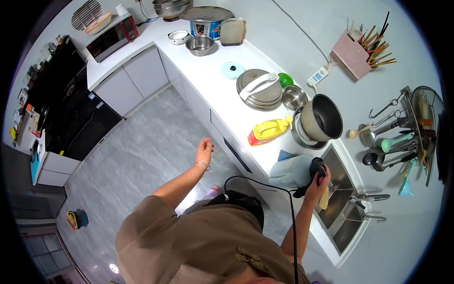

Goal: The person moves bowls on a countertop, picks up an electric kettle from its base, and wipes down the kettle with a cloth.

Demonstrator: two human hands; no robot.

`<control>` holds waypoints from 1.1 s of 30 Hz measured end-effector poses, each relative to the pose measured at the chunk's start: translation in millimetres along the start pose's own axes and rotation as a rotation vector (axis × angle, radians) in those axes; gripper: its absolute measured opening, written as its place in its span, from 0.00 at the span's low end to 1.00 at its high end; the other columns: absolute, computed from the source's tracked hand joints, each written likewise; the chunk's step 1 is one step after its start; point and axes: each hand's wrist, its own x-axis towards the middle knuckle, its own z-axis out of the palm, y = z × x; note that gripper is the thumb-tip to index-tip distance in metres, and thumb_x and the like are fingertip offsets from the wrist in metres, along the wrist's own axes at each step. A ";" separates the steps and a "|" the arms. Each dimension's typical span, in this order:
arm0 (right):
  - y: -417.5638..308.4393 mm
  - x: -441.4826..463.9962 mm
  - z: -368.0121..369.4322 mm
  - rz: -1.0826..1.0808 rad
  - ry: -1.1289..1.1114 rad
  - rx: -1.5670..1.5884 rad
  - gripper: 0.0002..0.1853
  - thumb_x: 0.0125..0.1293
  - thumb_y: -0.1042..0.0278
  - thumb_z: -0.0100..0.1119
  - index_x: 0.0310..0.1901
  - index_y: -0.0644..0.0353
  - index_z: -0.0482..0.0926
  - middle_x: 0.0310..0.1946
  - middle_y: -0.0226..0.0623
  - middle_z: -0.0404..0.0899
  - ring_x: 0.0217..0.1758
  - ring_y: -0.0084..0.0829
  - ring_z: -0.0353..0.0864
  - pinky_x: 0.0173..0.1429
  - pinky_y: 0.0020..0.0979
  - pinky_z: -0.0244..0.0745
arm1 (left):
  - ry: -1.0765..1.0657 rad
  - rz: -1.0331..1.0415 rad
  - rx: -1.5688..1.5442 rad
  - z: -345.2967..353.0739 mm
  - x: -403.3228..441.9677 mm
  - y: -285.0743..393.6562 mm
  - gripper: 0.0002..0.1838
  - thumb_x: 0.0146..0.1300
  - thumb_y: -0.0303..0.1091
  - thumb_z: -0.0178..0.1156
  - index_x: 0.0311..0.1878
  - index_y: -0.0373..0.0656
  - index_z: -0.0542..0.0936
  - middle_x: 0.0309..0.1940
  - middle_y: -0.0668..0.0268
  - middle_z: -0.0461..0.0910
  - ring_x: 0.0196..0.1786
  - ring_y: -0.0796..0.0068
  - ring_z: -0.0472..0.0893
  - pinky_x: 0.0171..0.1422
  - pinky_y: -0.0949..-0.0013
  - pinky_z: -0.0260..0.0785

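Observation:
My left hand point(204, 152) hangs over the grey floor in front of the cabinets, its fingers slightly bent and apart, with nothing in them. At the counter edge beside the sink, my right hand point(318, 183) is closed on a dark, crumpled item point(316, 169) that looks like a black cloth or glove. This item touches the end of a pale translucent container point(291, 171) lying on the counter. A yellowish cloth point(324, 199) hangs just below my right hand at the sink rim. A yellow pump bottle point(269, 130) lies on the counter farther back.
A double sink point(347, 215) with taps is at the right. Pots point(321, 118), a lidded pan point(259, 90) and bowls point(200, 45) stand along the white counter point(203, 78). Utensils point(399, 142) hang on the wall. A black cable crosses before my body. A small bin point(78, 220) stands on the floor.

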 end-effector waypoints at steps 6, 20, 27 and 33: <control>2.2 0.0 0.8 -0.025 -0.020 -0.009 0.15 0.68 0.79 0.53 0.56 0.67 0.74 0.58 0.43 0.73 0.62 0.38 0.72 0.69 0.34 0.62 | 0.034 -0.019 -0.027 -2.7 -1.0 1.1 0.14 0.70 0.31 0.51 0.57 0.41 0.73 0.37 0.64 0.79 0.34 0.77 0.76 0.42 0.74 0.70; 8.9 -2.2 1.3 -0.266 -0.338 -0.360 0.26 0.44 0.77 0.64 0.51 0.57 0.79 0.62 0.40 0.72 0.67 0.50 0.67 0.70 0.47 0.60 | -0.051 0.022 0.025 34.0 -25.4 6.7 0.18 0.65 0.20 0.48 0.58 0.42 0.72 0.37 0.65 0.78 0.37 0.76 0.77 0.46 0.72 0.73; 14.3 -2.1 -1.7 -0.293 -0.380 -0.363 0.27 0.45 0.74 0.62 0.53 0.58 0.78 0.63 0.42 0.71 0.67 0.53 0.66 0.70 0.49 0.59 | -0.546 0.117 0.229 101.4 -58.9 42.0 0.16 0.65 0.24 0.51 0.56 0.42 0.75 0.43 0.66 0.80 0.44 0.76 0.78 0.50 0.73 0.73; 17.5 -1.7 -1.7 -0.306 -0.392 -0.361 0.26 0.47 0.75 0.62 0.53 0.58 0.78 0.63 0.42 0.71 0.67 0.52 0.66 0.69 0.48 0.60 | -0.970 0.329 0.606 178.8 -110.2 64.7 0.45 0.56 0.52 0.67 0.67 0.28 0.62 0.58 0.42 0.72 0.56 0.48 0.77 0.63 0.61 0.68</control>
